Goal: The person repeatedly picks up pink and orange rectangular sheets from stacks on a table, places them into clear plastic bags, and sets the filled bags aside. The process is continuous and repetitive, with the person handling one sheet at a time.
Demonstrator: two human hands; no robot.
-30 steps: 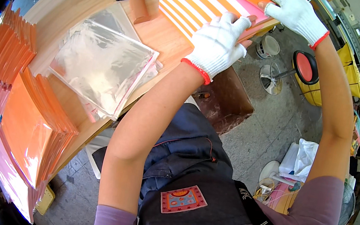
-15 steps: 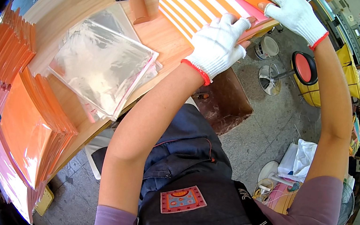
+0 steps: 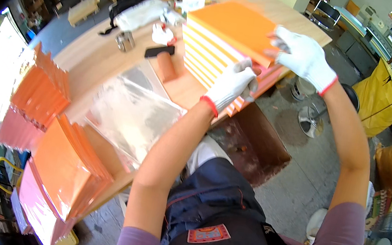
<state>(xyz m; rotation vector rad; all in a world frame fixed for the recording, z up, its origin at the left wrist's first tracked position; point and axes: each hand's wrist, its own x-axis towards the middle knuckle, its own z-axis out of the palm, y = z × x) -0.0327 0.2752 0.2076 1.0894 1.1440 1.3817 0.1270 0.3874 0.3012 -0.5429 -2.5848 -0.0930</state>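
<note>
1. Just then the head view had swung up, bringing the whole orange top of the layered sheet stack (image 3: 233, 22) into sight, on the worktop (image 3: 82, 59) by its near edge.
2. Left gloved hand (image 3: 235, 83) had gone from spread to half-curled at the stack's near side; could not tell whether its grip held a sheet.
3. Right gloved hand (image 3: 303, 55) stayed at the right corner, fingers partly open; hold likewise unclear.
4. Clear plastic sleeves (image 3: 130, 111) lay left, untouched. Judgement: handling remained at the stack.
</note>
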